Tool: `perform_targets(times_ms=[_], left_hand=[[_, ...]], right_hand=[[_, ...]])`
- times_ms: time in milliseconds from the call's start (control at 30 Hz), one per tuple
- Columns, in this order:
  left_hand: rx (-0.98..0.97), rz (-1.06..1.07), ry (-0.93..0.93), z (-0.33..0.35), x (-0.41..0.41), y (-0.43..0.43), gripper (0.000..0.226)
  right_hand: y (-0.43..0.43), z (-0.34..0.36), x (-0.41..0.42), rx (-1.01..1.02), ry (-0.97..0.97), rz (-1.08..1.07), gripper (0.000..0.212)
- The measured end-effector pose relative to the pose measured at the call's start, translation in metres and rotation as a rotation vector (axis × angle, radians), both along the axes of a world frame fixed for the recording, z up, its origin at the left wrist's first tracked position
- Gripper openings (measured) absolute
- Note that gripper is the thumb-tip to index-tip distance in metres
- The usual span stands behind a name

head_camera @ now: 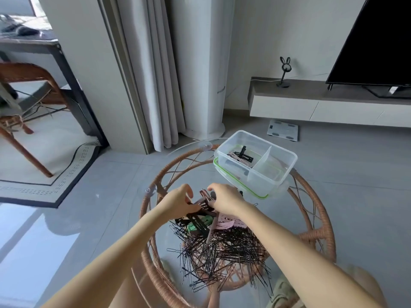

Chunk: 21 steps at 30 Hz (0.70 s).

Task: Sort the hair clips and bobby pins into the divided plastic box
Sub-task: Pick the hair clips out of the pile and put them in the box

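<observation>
Both hands are down in the far end of the heap on the round glass-topped rattan table [321, 203], working the same bunch of dark hair clips [201, 207]. The left hand [178, 202] comes in from the side with its fingertips closed on one end of the bunch. The right hand [225, 200] curls over the other end, thumb above and fingers tucked under, so the clips are pinched between the two. I'd say she holds them this way to square up several at once and lift them free of the tangle, rather than ferry them one by one. A green clip [200, 226] and some pink pieces [226, 223] lie just behind the hands; whether the pink ones are clips or cards I cannot tell. Nearer to her the bobby pins [226, 252] spread in one big black thicket, loose and crossing every way, apparently not yet started on. The divided plastic box [265, 182] stands open at the far right edge of the table, resting on its own green-rimmed lid [259, 195]. It is near enough to reach, and well apart from the pile. Its large far compartment holds a few sorted clips [241, 154], black and pink, lying crossed. The smaller section to the right looks bare. In the long front section something dark shows through the wall, too blurred for me to name. So the sorting looks to be in its early part.
</observation>
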State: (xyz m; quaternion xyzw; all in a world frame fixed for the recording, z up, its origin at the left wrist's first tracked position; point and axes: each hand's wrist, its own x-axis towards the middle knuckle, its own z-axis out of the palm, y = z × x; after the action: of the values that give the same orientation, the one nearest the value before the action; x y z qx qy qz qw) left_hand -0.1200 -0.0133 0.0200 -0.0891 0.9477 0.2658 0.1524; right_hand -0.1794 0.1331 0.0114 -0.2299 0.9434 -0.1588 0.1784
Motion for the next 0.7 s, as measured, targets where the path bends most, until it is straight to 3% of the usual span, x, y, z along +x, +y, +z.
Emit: perform_targets(times_ms=[200, 367, 500, 600, 700], left_hand=[[0.007, 0.017, -0.061, 0.004, -0.009, 0.0, 0.032], [0.065, 0.032, 0.043, 0.011, -0.007, -0.007, 0.018], [0.093, 0.046, 0.118, 0.028, -0.006, -0.011, 0.014], [0.171, 0.135, 0.202, 0.048, -0.013, -0.009, 0.01], [0.308, 0.253, 0.33, 0.066, -0.035, 0.005, 0.005]], right_hand=[[0.01, 0.003, 0.005, -0.168, 0.064, -0.099, 0.029], [0.029, 0.027, 0.011, -0.44, 0.168, -0.226, 0.031], [0.046, 0.05, 0.008, -0.711, 0.013, -0.356, 0.031], [0.055, 0.065, -0.012, -0.854, -0.016, -0.494, 0.022], [0.058, 0.069, -0.052, -0.863, 0.049, -0.638, 0.007]])
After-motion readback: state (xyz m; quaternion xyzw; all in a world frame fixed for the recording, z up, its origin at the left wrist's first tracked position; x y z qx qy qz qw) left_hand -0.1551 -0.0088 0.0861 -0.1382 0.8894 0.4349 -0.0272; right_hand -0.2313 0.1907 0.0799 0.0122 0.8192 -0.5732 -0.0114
